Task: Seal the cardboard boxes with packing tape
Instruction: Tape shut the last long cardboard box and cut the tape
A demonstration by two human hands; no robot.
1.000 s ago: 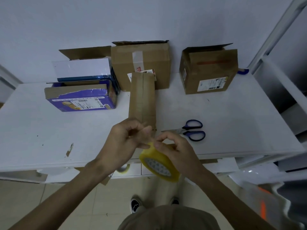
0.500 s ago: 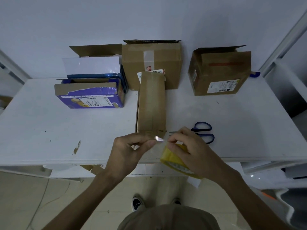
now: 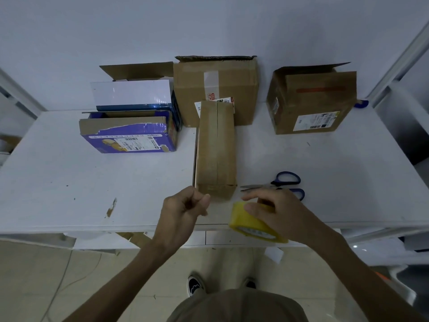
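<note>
Tape roll [image 3: 246,226] — in fingers [image 3: 257,195] of right hand [image 3: 276,212].

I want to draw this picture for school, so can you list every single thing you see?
table: one, white, under everything.
long box: one, brown, middle of the table, flaps shut.
big box: one, brown, back middle.
labelled box: one, brown, back right, top open.
purple box: one, purple, left side.
white box: one, white and blue, behind the purple box.
scissors: one pair, blue handles, right of the long box.
tape roll: one, yellow, over the table's front edge.
shoes: two, dark, on the floor.
left hand: one, fingers curled in a pinch, likely on the clear tape end.
right hand: one, grips the tape roll.
</note>
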